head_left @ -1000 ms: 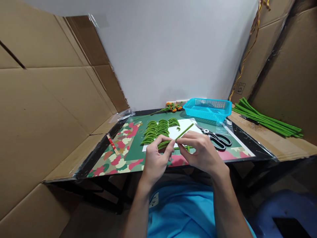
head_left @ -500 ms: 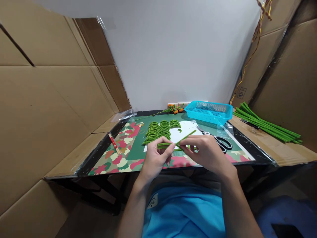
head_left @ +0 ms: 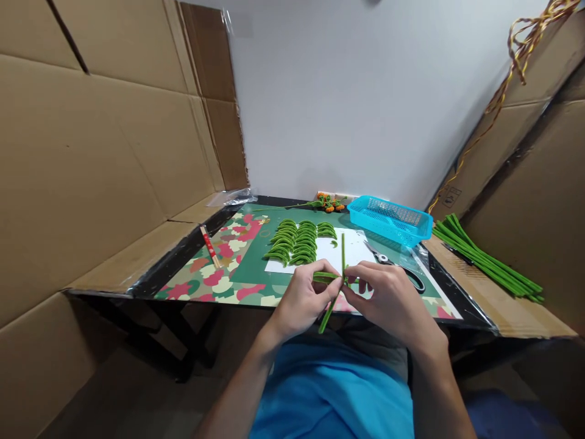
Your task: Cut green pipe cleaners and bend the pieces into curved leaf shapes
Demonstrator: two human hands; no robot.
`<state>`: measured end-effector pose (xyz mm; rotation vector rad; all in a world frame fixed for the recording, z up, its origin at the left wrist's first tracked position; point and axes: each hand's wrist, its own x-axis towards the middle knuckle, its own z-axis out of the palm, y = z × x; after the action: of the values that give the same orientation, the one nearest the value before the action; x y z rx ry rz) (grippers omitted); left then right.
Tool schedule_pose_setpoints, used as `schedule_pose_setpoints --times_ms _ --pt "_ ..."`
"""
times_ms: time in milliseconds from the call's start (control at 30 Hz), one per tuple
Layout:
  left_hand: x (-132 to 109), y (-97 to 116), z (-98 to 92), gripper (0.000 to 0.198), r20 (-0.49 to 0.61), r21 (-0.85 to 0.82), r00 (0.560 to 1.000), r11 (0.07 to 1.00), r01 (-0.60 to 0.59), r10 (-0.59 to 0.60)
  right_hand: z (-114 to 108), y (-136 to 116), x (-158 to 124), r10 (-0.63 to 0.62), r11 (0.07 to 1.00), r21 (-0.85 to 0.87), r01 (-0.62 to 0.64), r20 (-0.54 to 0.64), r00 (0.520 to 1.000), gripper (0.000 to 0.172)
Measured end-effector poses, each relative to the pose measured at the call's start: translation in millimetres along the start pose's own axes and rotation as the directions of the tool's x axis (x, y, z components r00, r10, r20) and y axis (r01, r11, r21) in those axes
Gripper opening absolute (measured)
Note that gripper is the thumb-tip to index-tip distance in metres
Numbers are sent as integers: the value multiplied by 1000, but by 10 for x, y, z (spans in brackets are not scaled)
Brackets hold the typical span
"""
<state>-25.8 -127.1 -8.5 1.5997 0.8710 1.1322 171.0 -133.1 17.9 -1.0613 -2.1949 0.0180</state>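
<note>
In front of my body, just above the table's near edge, my left hand (head_left: 304,296) pinches green pipe cleaners where they cross. My right hand (head_left: 384,299) has its fingertips closed on the same crossing. One green pipe cleaner (head_left: 343,250) stands up from between the fingers, and its other end slants down toward my lap. Another length runs sideways inside my left hand. Beyond the hands, curved green pipe-cleaner pieces (head_left: 304,241) lie in columns on a white sheet (head_left: 354,244). Black-handled scissors (head_left: 382,258) rest beside my right hand, their handles partly hidden by it.
A blue plastic basket (head_left: 390,235) stands at the back right. Farther right, a bundle of green pipe cleaners (head_left: 489,259) lies on cardboard. Orange flowers (head_left: 331,204) are at the back, and red-wrapped chopsticks (head_left: 209,247) on the left. Cardboard walls (head_left: 114,152) flank the table.
The slanting pipe cleaner has turned upright, with its lower end now showing below my hands. Both hands have shifted slightly right and down in the picture, and the camera view has tilted.
</note>
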Motion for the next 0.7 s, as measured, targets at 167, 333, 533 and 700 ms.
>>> schedule_pose_setpoints --times_ms 167,333,533,700 --pt "22 -37 -15 29 -4 -138 999 989 48 -49 9 42 -57 -70 997 -30 66 -149 986 12" --pt "15 -16 -16 33 34 -212 998 976 51 -44 17 96 -99 -259 966 -81 247 -227 939 17" --pt "-16 99 0 32 31 -218 999 975 45 -39 73 119 -124 -372 928 -143 344 -304 877 28" --pt "-20 110 20 31 5 -173 1000 985 13 -12 123 147 -128 -459 886 -231 403 -307 834 43"
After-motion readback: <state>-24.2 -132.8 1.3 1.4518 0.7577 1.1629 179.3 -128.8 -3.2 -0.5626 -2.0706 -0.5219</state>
